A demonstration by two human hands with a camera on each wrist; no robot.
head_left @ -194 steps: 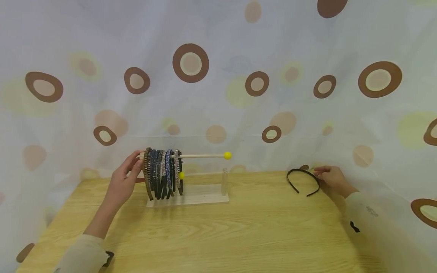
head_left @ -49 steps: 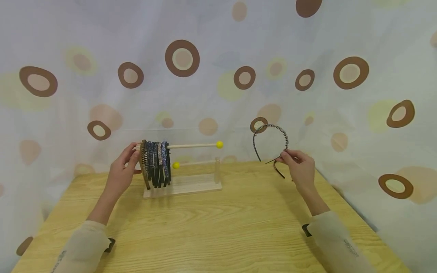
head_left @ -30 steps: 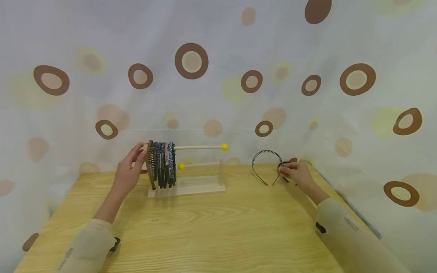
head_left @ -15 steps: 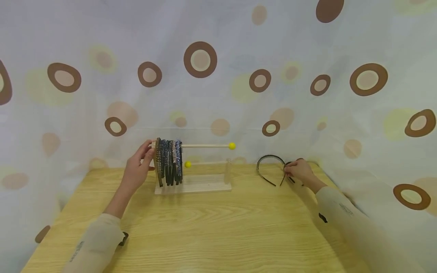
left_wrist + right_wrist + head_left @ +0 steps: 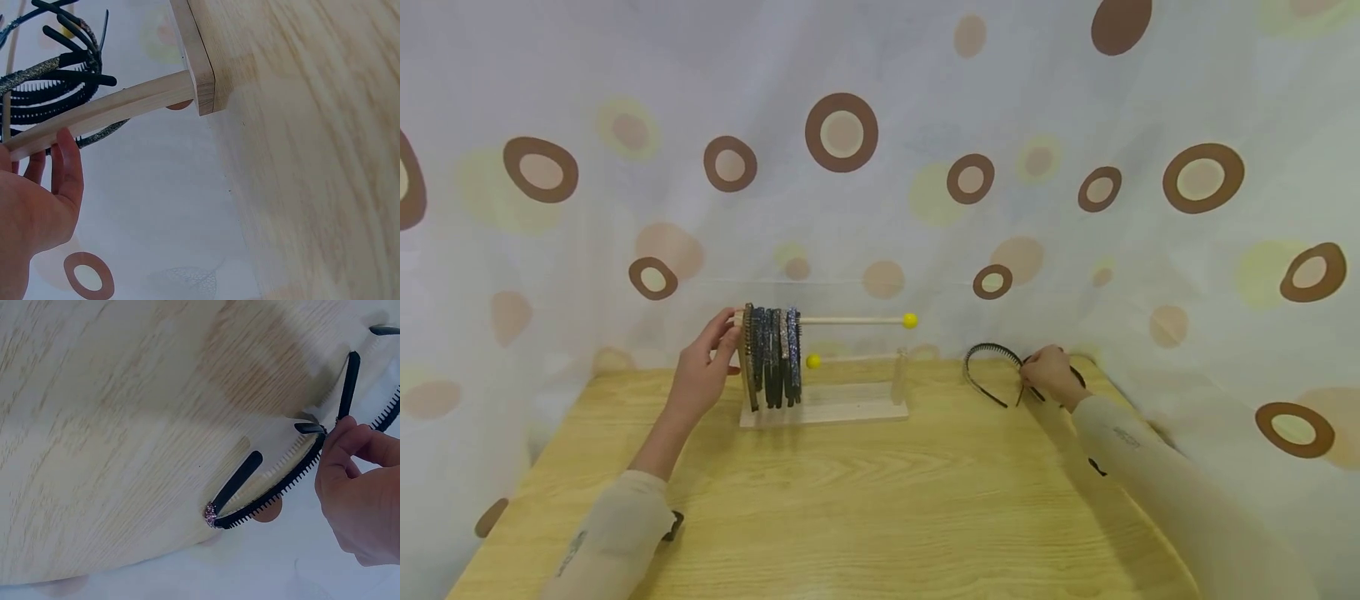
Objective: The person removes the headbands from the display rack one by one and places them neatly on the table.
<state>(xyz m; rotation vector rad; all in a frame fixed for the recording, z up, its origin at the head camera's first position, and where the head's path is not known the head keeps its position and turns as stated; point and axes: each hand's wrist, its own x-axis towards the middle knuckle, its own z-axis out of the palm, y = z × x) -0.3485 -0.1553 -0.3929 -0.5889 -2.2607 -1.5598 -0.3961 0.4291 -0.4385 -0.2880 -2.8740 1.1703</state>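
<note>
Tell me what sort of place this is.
Probably an indoor tabletop corner, though home or workshop I can't tell: a wood-grain table stands before a spotted, sheet-like backdrop, with a wooden stand bearing headbands.

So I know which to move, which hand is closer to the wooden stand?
Left. The left hand grips the upright of the wooden stand; the right hand is apart from it, off to its right, pinching a headband.

One backdrop [image 5: 880,225], whitish, is printed with brown rings [image 5: 812,133], peach spots [image 5: 883,280] and yellow-green spots [image 5: 928,204]; a faint leaf outline [image 5: 190,282] is seen in the left wrist view. One table [image 5: 850,517], yellowish wood grain, is set before the backdrop.
</note>
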